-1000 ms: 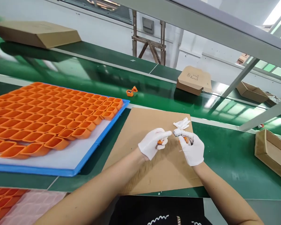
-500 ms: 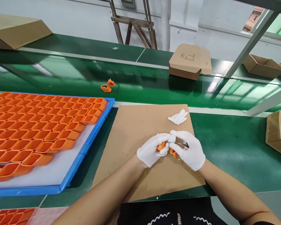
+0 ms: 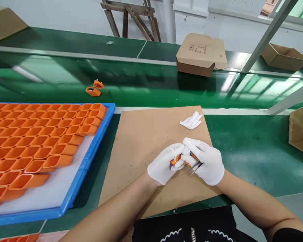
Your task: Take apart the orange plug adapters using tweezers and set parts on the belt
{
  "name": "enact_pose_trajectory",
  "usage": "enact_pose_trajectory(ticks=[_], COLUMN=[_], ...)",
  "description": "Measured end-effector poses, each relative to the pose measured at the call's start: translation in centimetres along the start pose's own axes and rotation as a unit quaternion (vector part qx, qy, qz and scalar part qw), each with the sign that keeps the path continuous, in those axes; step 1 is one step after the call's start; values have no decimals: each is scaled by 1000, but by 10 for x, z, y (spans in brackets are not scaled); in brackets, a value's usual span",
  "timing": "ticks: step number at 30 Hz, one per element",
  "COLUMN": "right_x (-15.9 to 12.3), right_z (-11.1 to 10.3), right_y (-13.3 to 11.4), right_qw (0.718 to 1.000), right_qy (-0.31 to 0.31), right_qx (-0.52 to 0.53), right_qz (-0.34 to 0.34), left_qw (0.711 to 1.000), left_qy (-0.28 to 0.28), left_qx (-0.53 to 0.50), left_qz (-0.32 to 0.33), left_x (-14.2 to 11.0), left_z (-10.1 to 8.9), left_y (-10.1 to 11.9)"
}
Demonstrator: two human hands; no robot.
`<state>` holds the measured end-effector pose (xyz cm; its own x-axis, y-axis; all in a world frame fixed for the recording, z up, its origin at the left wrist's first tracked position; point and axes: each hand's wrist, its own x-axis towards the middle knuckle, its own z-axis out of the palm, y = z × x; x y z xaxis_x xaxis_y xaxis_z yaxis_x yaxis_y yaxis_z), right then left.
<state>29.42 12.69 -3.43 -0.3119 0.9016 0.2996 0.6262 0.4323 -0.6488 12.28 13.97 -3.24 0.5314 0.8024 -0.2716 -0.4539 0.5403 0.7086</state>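
My left hand point(image 3: 165, 163), in a white glove, is closed around an orange plastic part point(image 3: 176, 159) above the cardboard sheet. Its fingertips meet those of my right hand point(image 3: 207, 163), also white-gloved. Metal tweezers point(image 3: 196, 167) are held in my right hand, their two thin prongs pointing down and toward me. My right thumb and forefinger pinch at the orange part, which shows between both hands. Fingers hide most of it and whatever they touch there. A crumpled white glove point(image 3: 192, 120) lies beyond my hands on the cardboard sheet point(image 3: 138, 134).
On the left, a blue-rimmed tray point(image 3: 91, 168) holds rows of orange shells point(image 3: 50, 143). An open orange case point(image 3: 94, 89) sits on the shiny green belt point(image 3: 141, 92). Cardboard boxes point(image 3: 195, 69) stand behind and at right point(image 3: 299, 131). A grey metal post point(image 3: 267, 37) slants at right.
My head view has turned slightly, shifting the scene. The tweezers' prongs now stick out plainly below my right hand. The orange case on the belt appears farther left.
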Motion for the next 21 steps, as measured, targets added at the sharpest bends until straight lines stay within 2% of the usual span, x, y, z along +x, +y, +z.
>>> enact_pose_trajectory(ticks=[3,7,10,12,15,17,19,21], right_x=[1,0,0,0,-1,-1,-1,1], right_z=[0,0,0,-1,-1,-1,-2,-4], right_y=[-8,-10,-5,-2,-1,-1,-2,-2], right_qw=[995,990,989,990,988,987,988,990], right_qy=[57,108,137,132,108,100,108,125], right_qx=[78,82,47,-12,-93,-100,-74,-24], right_qz=[-2,-24,-39,-44,-68,-81,-82,-65], left_qw=[998,999,993,989,975,956,948,945], left_qy=[-16,-29,14,36,130,196,199,160], left_qx=[-59,17,114,146,180,214,243,270], left_qz=[-14,-23,-12,-3,21,33,51,88], left_x=[-1,-3,-1,1,2,0,-3,-5], left_z=[1,0,-3,-4,-4,-2,-3,-6], left_y=[2,6,8,6,2,0,0,2])
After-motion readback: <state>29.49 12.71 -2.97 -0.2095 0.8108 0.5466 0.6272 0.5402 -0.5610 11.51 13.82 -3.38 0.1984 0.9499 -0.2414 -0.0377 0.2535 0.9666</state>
